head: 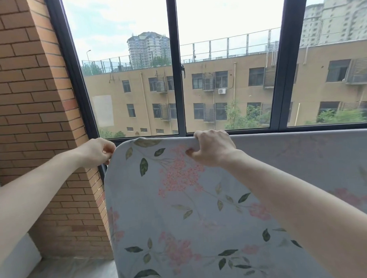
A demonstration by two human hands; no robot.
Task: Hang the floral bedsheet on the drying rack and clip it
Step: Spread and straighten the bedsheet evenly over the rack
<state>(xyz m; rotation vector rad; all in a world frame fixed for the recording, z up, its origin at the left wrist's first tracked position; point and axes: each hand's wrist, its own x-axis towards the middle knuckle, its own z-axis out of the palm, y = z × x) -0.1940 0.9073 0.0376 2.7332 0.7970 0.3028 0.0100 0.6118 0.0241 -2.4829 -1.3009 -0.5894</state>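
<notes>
Soft, light cotton by appearance, the floral bedsheet (181, 202) hangs draped over a hidden rail before the window, its left edge pinched by the left hand (97, 152) and its top fold gripped by the right hand (212, 148), the sensible holds for limp cloth.

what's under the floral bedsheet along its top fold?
Nothing shows: the floral bedsheet covers whatever bar it drapes over. Only the left hand at its corner and the right hand on the fold are seen.
</notes>
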